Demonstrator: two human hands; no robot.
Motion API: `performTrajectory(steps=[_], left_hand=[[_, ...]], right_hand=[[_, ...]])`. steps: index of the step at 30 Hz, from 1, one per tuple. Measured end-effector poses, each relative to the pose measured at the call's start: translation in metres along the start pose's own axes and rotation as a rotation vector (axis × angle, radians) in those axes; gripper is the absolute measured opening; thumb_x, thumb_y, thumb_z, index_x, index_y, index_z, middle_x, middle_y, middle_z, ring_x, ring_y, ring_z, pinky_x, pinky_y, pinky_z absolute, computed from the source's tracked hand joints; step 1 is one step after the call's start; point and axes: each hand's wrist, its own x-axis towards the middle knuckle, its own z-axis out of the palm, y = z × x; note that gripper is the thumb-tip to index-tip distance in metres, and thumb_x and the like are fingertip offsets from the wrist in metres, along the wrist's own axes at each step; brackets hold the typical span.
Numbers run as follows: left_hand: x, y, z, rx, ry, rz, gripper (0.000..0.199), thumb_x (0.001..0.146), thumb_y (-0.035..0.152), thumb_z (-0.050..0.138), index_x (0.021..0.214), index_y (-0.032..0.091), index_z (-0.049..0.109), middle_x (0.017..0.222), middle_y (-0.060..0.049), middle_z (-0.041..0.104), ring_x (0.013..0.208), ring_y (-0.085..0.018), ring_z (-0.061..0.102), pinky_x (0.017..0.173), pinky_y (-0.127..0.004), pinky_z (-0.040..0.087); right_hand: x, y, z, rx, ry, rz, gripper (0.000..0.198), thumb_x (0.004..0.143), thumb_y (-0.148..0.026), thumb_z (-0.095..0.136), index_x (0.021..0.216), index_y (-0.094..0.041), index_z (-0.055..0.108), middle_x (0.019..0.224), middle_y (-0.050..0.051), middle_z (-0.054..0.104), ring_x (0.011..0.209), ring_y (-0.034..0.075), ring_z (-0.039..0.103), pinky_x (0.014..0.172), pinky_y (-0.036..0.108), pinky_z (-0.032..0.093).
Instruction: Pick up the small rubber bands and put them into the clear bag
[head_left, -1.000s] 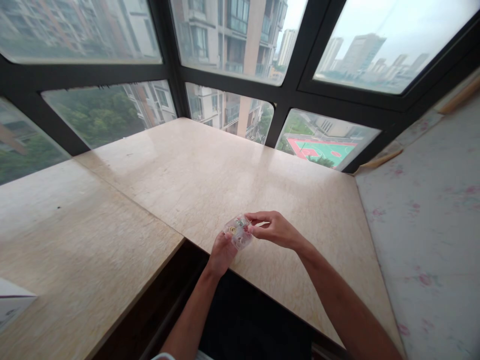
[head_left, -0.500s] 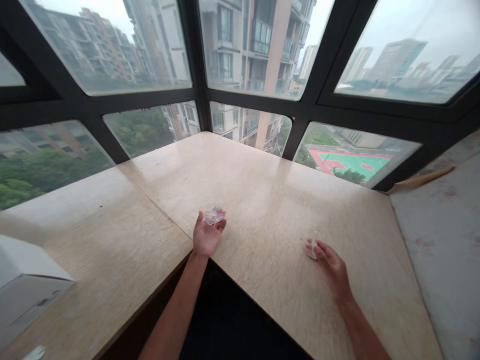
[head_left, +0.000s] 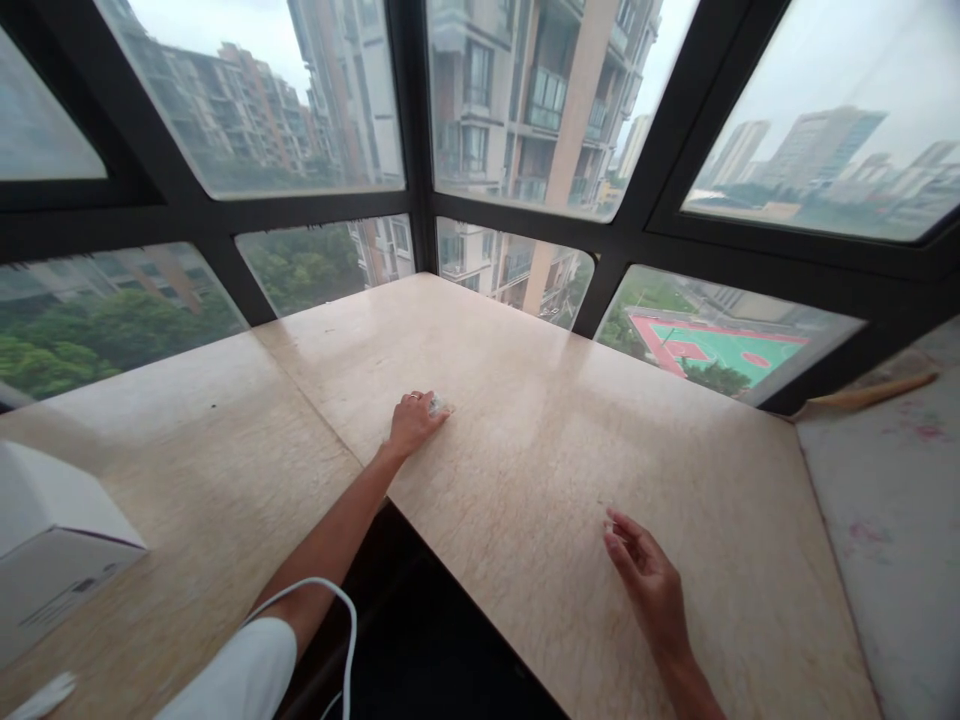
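Note:
My left hand (head_left: 415, 421) is turned palm down low over the stone counter (head_left: 517, 440), fingers curled around a small clear, crinkled plastic piece (head_left: 435, 404). Part of that piece shows at the thumb side; the rest is covered by the fingers. On the right, my right hand (head_left: 646, 572) hovers above the counter with thumb and fingertips brought together. A tiny pale bit seems to show at its fingertips, too small to name.
A white box (head_left: 67, 540) stands at the left. Near the bottom left corner lies a white object (head_left: 49, 697), partly cut off. A white cable (head_left: 352, 630) loops by my left arm. Dark-framed windows (head_left: 517, 225) border the counter; a patterned wall (head_left: 885, 520) is at right.
My left hand has rolled from palm up to palm down and reached slightly farther forward, with the clear plastic piece still in it. My right hand has moved slightly lower and nearer me.

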Motion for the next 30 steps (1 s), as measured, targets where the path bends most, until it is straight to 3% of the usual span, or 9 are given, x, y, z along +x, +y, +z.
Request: performTrajectory(steps=[3,9,15,17,22,26,30], left_hand=[[0.001,0.001,0.005,-0.054,-0.004,-0.038,0.044,0.078,0.045,0.065,0.113,0.017,0.060,0.114,-0.015,0.061,0.112,-0.032,0.050,0.094,-0.040,0.038],[0.003,-0.007,0.005,-0.774,0.264,-0.187,0.048,0.050,0.035,0.087,0.089,0.019,0.064,0.095,-0.010,0.064,0.110,-0.032,0.052,0.102,-0.040,0.031],[0.000,-0.001,-0.019,-1.068,0.354,-0.345,0.052,0.056,0.032,0.085,0.100,0.019,0.061,0.097,-0.006,0.063,0.104,-0.025,0.057,0.095,-0.036,0.040],[-0.002,0.003,-0.031,-1.267,0.287,-0.406,0.048,0.061,0.033,0.082,0.100,0.019,0.059,0.096,-0.006,0.062,0.100,-0.024,0.060,0.092,-0.038,0.044],[-0.014,0.019,-0.061,-1.953,-0.056,-0.458,0.028,0.076,0.034,0.065,0.094,0.015,0.057,0.095,-0.010,0.065,0.102,-0.027,0.064,0.091,-0.047,0.050],[-0.033,0.044,-0.067,-2.050,-0.262,-0.372,0.025,0.073,0.029,0.063,0.093,0.013,0.061,0.095,-0.011,0.068,0.108,-0.029,0.061,0.098,-0.048,0.047],[-0.059,0.083,-0.055,-2.021,-0.482,-0.263,0.024,0.071,0.024,0.064,0.094,0.014,0.065,0.096,-0.011,0.069,0.113,-0.033,0.059,0.100,-0.050,0.044]], right_hand=[[0.000,-0.002,0.000,-0.001,0.004,-0.004,0.064,0.070,-0.058,0.068,0.116,-0.015,0.063,0.114,0.014,0.068,0.103,0.028,0.065,0.091,0.041,0.050],[-0.001,-0.006,0.002,-0.011,0.013,-0.017,0.061,0.069,-0.056,0.070,0.114,-0.016,0.065,0.109,0.013,0.070,0.100,0.028,0.066,0.089,0.040,0.052],[0.000,-0.009,0.002,-0.021,0.017,-0.031,0.060,0.069,-0.056,0.070,0.112,-0.016,0.066,0.107,0.013,0.070,0.095,0.027,0.067,0.088,0.041,0.052],[-0.001,-0.009,0.003,-0.013,0.022,-0.041,0.058,0.069,-0.056,0.070,0.111,-0.016,0.067,0.106,0.013,0.071,0.095,0.027,0.067,0.087,0.041,0.053],[-0.001,-0.010,0.004,0.032,0.028,-0.062,0.054,0.068,-0.053,0.072,0.108,-0.017,0.068,0.106,0.012,0.071,0.095,0.028,0.067,0.087,0.042,0.053],[0.003,-0.014,-0.001,0.173,0.044,-0.018,0.051,0.069,-0.052,0.073,0.106,-0.017,0.067,0.112,0.014,0.070,0.100,0.028,0.066,0.088,0.042,0.052],[0.008,-0.019,-0.018,0.392,0.190,-0.026,0.045,0.073,-0.049,0.071,0.105,-0.018,0.066,0.116,0.013,0.068,0.101,0.025,0.066,0.083,0.037,0.053]])
